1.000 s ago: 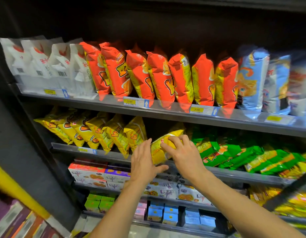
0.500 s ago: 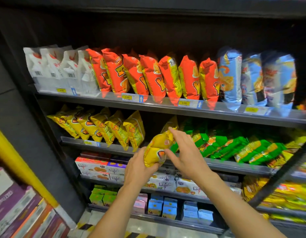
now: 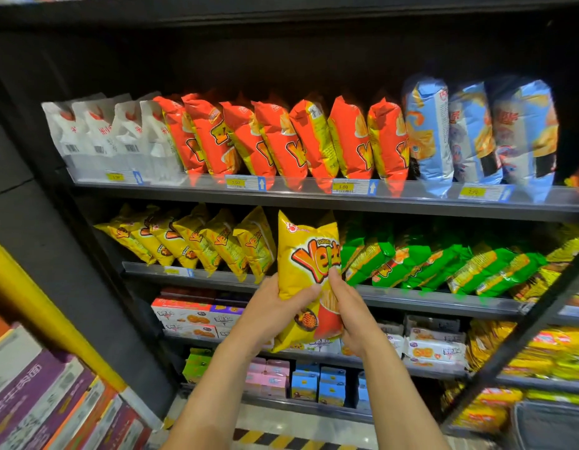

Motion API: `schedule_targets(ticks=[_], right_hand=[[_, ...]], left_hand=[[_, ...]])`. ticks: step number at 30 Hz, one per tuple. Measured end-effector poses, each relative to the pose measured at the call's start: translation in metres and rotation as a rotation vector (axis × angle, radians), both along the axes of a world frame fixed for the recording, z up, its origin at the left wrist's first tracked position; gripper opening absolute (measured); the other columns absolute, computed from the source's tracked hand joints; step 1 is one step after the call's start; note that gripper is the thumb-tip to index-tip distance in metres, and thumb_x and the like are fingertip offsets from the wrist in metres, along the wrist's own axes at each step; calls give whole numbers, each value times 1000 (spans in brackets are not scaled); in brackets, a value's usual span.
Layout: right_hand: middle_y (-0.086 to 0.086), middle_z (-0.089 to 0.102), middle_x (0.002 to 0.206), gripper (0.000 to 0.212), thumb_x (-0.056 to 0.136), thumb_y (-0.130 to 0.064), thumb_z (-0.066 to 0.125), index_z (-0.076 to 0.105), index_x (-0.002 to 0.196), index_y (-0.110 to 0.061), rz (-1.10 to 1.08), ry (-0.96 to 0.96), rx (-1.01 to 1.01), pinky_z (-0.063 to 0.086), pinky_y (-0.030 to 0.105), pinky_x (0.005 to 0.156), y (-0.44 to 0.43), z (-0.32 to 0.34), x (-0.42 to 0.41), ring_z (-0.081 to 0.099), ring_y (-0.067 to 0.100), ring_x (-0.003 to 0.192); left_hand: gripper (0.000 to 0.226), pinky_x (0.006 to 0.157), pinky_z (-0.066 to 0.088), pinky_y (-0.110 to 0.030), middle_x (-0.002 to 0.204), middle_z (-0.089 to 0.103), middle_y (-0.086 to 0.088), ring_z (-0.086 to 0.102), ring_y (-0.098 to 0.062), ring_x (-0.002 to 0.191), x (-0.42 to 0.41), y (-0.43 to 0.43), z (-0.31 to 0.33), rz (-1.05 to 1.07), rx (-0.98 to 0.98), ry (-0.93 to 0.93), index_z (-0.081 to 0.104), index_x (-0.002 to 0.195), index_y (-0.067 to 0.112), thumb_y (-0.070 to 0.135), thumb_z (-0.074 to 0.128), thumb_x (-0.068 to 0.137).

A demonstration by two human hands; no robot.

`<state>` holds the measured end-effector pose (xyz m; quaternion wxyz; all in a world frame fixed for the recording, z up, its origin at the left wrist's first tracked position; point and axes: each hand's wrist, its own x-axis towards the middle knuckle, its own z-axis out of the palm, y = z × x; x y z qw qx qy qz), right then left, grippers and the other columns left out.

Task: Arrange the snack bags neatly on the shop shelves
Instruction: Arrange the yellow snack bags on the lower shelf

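A yellow snack bag stands upright, face toward me, in front of the gap on the second shelf. My left hand grips its lower left side, thumb across the front. My right hand grips its lower right side, fingers curled round the edge. Left of the gap leans a row of several yellow bags. Right of it lie several green bags, tilted and overlapping.
The top shelf carries white bags, orange bags and blue bags. Lower shelves hold biscuit packs and small cartons. A yellow-edged rack with purple boxes stands at the left. A dark diagonal bar crosses the right side.
The yellow bag has come off the shelf and been turned from lying sideways to upright and facing me. Both hands shifted down to grip its lower half.
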<state>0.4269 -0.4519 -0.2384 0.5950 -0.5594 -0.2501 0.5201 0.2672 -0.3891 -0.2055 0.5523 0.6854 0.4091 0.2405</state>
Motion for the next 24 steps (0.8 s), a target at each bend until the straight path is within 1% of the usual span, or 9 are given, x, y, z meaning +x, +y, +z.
schedule_targets(ticks=[3, 6, 8, 11, 13, 15, 19, 22, 24], right_hand=[[11, 78, 119, 70, 82, -69, 55, 66, 133, -23, -52, 140, 28, 55, 58, 104, -5, -7, -2, 75, 30, 111], [12, 78, 119, 68, 81, -66, 53, 67, 131, -22, -79, 260, 36, 58, 54, 98, -10, -12, -3, 77, 29, 108], [13, 78, 121, 69, 81, -66, 54, 66, 133, -22, -70, 288, 32, 57, 56, 101, -14, -15, -5, 75, 31, 112], [13, 77, 121, 69, 83, -68, 56, 66, 133, -22, -70, 242, 18, 52, 61, 106, -17, -15, -8, 74, 33, 114], [9, 79, 119, 68, 82, -70, 62, 67, 132, -24, -83, 152, 9, 54, 59, 105, -20, -10, -10, 75, 30, 112], [3, 80, 117, 63, 84, -70, 65, 68, 130, -27, -71, 39, 26, 57, 55, 103, -22, -4, -12, 76, 25, 111], [-10, 79, 115, 49, 91, -72, 54, 69, 124, -38, -38, -113, 35, 58, 45, 103, -27, 12, -13, 75, 11, 109], [-7, 81, 110, 52, 98, -69, 39, 71, 118, -33, -40, -40, 34, 58, 44, 102, -33, 19, -5, 76, 12, 107], [-5, 82, 107, 60, 96, -72, 33, 68, 120, -29, -54, -13, 29, 60, 45, 99, -39, 20, 4, 77, 15, 105]], left_hand=[[55, 110, 46, -39, 138, 46, 15, 51, -10, 130, -3, -5, 17, -46, -58, 72, 66, 112, 48, 90, 48, 82], [77, 105, 44, -37, 137, 57, 19, 53, -3, 122, -9, -5, 21, 12, -220, -81, 59, 144, 38, 85, 27, 92], [85, 95, 51, -36, 136, 66, 12, 62, -7, 121, -10, -3, 21, 71, -281, -174, 53, 152, 28, 83, 27, 92], [84, 102, 54, -45, 132, 72, 7, 67, -16, 123, -7, -7, 27, 94, -315, -192, 56, 148, 29, 83, 32, 89], [68, 101, 55, -42, 121, 76, 13, 71, -12, 115, -2, -13, 33, 61, -297, -161, 63, 136, 38, 81, 34, 92], [59, 90, 56, -33, 123, 73, 17, 69, -4, 106, 5, -21, 38, 27, -284, -113, 61, 135, 41, 78, 37, 96], [86, 99, 42, -36, 160, 43, 5, 49, -21, 140, 19, -25, 26, 126, -153, 2, 25, 164, 35, 79, 48, 93], [99, 113, 42, -45, 167, 37, 0, 39, -29, 151, 18, -20, 15, 240, -175, 17, 27, 165, 28, 85, 50, 88], [114, 115, 45, -55, 159, 52, -3, 54, -31, 141, 15, -16, 9, 272, -298, -52, 40, 159, 32, 99, 56, 68]])
